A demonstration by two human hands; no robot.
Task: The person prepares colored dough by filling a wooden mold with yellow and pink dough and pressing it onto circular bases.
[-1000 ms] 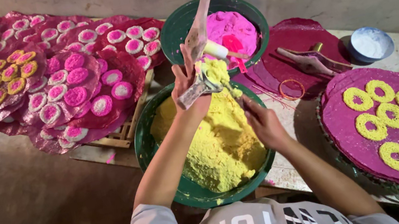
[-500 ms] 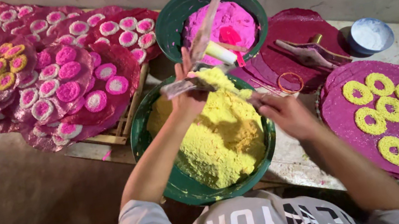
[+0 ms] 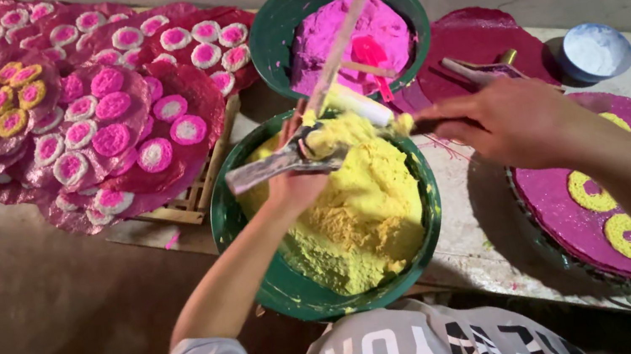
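My left hand [image 3: 295, 184] is over a green bowl [image 3: 267, 296] heaped with yellow paste [image 3: 357, 221]. It is shut on a flat metal scraper [image 3: 267, 170] that carries a lump of the paste. A wooden stick [image 3: 337, 50] and a white roll [image 3: 362, 105] slant up from that hand toward a second green bowl [image 3: 274, 30] of pink paste [image 3: 344, 40]. My right hand [image 3: 507, 119] hovers past the yellow bowl's right rim, fingers close together and pointing left. Whether they pinch anything is unclear. Below it lies a round purple disc [image 3: 570, 220] with yellow rings [image 3: 591, 191].
Red trays of pink-and-white and yellow rounds [image 3: 116, 108] overlap across the upper left on a wooden crate [image 3: 192, 206]. A maroon plate [image 3: 479, 30] with small tools and a little white bowl [image 3: 594, 52] sit at the back right on the stained table [image 3: 471, 236].
My right hand left the yellow bowl and swung right, above the table beside the purple disc. My left hand has tilted the scraper to lie flatter over the paste.
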